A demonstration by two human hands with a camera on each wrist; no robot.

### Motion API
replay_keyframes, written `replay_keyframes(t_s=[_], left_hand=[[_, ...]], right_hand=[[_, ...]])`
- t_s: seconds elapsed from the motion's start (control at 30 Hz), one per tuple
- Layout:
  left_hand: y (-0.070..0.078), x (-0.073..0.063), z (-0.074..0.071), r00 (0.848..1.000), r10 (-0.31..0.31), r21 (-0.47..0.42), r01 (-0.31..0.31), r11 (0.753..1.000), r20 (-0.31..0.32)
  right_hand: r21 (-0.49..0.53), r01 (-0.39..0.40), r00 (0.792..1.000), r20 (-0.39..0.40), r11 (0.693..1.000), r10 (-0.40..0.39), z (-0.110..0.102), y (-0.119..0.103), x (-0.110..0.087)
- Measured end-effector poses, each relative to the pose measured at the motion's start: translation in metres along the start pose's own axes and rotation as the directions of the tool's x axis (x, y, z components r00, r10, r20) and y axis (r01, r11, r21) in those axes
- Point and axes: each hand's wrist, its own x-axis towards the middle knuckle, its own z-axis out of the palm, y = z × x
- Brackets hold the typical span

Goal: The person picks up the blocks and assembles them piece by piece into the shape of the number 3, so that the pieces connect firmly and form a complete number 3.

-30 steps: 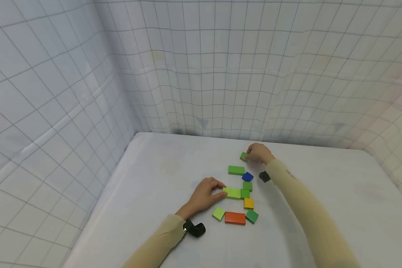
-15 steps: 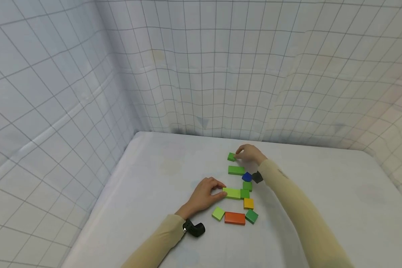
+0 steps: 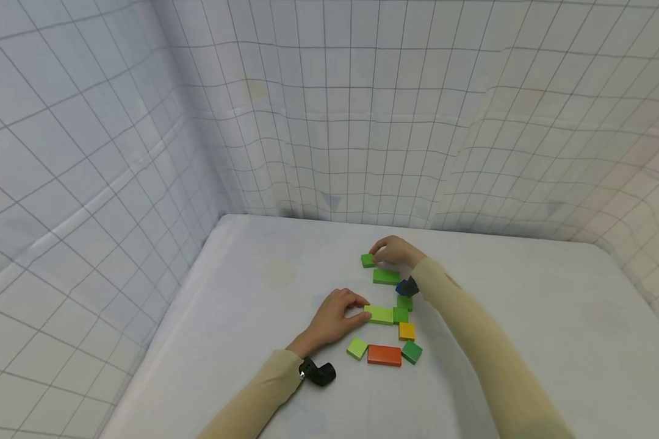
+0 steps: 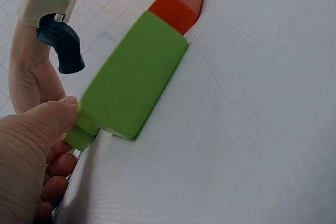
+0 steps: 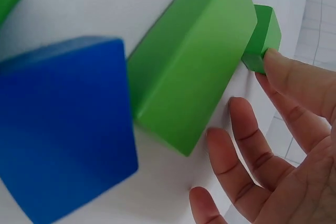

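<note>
In the head view my left hand (image 3: 332,317) pinches the left end of a lime-green oblong block (image 3: 379,314) between thumb and fingers. Its right end meets a small green square block (image 3: 400,315). Farther back, my right hand (image 3: 396,251) holds a small green block (image 3: 368,261) at its right side. The right wrist view shows thumb and index finger on this small green block (image 5: 262,38), just beyond a longer green block (image 5: 197,66). A blue block (image 5: 68,135) looms close to that camera. From the left wrist, a lime square block (image 4: 136,77) partly hides the pinched block (image 4: 81,136).
Nearer the body lie a red oblong block (image 3: 384,355), a lime square block (image 3: 357,348), a dark green block (image 3: 412,352) and a yellow block (image 3: 407,331). The right wrist's black camera (image 3: 411,286) overlaps the blue block. Gridded white cloth (image 3: 329,122) hangs behind the table.
My right hand has slid the small green block leftward along the back of the table, lastly a bit nearer the body. My left hand stays in place on the lime-green block.
</note>
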Motion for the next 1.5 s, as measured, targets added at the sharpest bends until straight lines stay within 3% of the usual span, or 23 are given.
replay_keyframes(t_s=[0.5,1.07,1.5], left_hand=[[0.002,0.007,0.003,1.000,-0.022,0.006,0.022,1.000,-0.009],[0.003,0.006,0.004,1.000,-0.026,-0.002,0.026,1.000,-0.005],[0.001,0.004,0.004,1.000,-0.021,0.000,0.021,1.000,-0.006]], right_hand=[[-0.016,0.038,0.998,0.047,0.999,-0.037,0.002,0.007,0.009],[0.057,0.062,0.988,0.138,0.996,-0.069,0.005,0.013,0.006],[0.059,0.079,0.984,0.155,0.995,-0.088,0.006,0.014,0.002]])
